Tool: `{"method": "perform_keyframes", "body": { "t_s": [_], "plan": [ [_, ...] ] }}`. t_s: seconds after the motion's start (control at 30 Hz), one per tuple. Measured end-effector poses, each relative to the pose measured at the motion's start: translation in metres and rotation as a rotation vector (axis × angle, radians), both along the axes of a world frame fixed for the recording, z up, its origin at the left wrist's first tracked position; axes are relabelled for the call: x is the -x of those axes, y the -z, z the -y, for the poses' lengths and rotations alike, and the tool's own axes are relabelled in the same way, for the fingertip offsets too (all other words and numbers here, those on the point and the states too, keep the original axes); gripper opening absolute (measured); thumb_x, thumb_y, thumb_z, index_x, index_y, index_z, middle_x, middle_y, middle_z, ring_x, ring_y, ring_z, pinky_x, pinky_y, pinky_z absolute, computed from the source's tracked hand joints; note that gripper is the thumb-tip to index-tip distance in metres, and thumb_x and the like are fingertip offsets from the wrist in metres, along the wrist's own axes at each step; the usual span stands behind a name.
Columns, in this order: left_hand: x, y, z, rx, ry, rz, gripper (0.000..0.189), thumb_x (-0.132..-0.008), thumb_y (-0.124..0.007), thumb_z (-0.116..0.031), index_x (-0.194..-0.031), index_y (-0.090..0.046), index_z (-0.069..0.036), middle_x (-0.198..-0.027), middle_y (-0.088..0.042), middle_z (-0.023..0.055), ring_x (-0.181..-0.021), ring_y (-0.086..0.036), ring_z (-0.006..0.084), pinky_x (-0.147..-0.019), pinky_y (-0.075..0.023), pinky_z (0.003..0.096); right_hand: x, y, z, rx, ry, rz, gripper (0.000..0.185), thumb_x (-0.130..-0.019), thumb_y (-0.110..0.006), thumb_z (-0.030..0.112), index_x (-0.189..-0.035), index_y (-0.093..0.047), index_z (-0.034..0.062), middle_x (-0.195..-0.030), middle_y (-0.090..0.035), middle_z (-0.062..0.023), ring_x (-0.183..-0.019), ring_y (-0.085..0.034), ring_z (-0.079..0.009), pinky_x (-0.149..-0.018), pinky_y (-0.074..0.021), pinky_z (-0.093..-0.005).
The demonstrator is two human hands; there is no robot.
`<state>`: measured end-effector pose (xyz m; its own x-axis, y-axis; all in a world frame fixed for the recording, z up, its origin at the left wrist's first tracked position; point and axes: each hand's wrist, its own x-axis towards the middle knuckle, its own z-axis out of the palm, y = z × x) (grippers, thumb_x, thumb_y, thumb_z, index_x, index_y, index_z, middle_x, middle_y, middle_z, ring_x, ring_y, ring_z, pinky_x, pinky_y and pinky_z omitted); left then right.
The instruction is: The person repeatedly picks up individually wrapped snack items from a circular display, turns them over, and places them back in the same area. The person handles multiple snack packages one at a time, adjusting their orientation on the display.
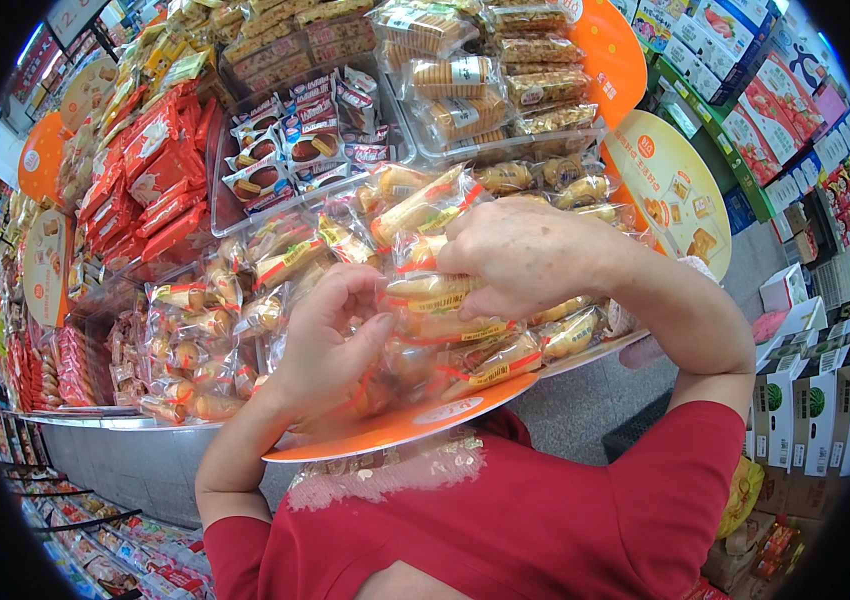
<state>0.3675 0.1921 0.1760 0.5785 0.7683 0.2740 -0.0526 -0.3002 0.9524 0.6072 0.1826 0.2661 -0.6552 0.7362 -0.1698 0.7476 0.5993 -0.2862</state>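
Note:
Clear plastic bags of long pastry rolls [432, 296] lie in a heap before me, banded in red and yellow. My right hand [522, 251] reaches over the heap from the right, its fingers curled down against wrapped rolls; whether it grips one cannot be told. At the left edge of these rolls is my left hand [342, 330], palm turned inward, fingers bent and thumb apart, close to a clear wrapper. A wrapped roll [425, 210] lies slanted just above my right hand. More small wrapped pastries [189, 352] fill the part left of my left hand.
Behind the heap stand a clear bin [219, 217] of wrapped chocolate snacks, red packets [159, 165] and packaged biscuits [451, 79]. An orange rounded sign [425, 420] edges the display near my body. A yellow sign [676, 195] stands at right, with stacked cartons [807, 397] beyond.

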Motion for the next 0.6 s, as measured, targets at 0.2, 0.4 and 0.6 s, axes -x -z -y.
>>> {"method": "perform_keyframes", "body": {
  "t_s": [0.2, 0.4, 0.6],
  "plan": [
    [0.009, -0.018, -0.002, -0.617, -0.109, -0.105, 0.033, -0.076, -0.065, 0.010, -0.106, -0.057, 0.001, -0.095, -0.058, 0.0080, -0.081, -0.059, 0.0129, -0.069, -0.0502, 0.0282, -0.003, -0.007, 0.001, 0.008, 0.029, 0.042, 0.026, -0.071, -0.065, 0.021, -0.080, -0.063, -0.0036, -0.074, -0.063, -0.0221, -0.077, -0.064, -0.0398, -0.068, -0.0513, -0.0478],
    [0.003, -0.038, 0.010, -0.516, 0.455, -0.474, 0.041, -0.080, -0.071, -0.005, -0.119, -0.056, -0.004, -0.074, -0.064, 0.0138, -0.065, -0.065, 0.0296, -0.057, -0.0503, 0.0376, 0.000, -0.010, 0.001, -0.030, 0.016, 0.053, 0.025, -0.070, -0.063, 0.019, -0.076, -0.064, -0.0050, -0.070, -0.063, -0.0238, -0.073, -0.065, -0.0401, -0.066, -0.0522, -0.0472],
    [-0.011, -0.036, 0.018, -0.343, 0.600, -0.775, 0.040, -0.092, -0.060, -0.021, -0.126, -0.045, -0.006, -0.082, -0.063, 0.0210, -0.072, -0.063, 0.0402, -0.061, -0.0491, 0.0476, -0.004, -0.010, 0.002, -0.124, 0.047, -0.031, 0.022, -0.070, -0.063, 0.016, -0.075, -0.065, -0.0050, -0.070, -0.063, -0.0239, -0.072, -0.066, -0.0392, -0.065, -0.0531, -0.0466]
  ]
}}
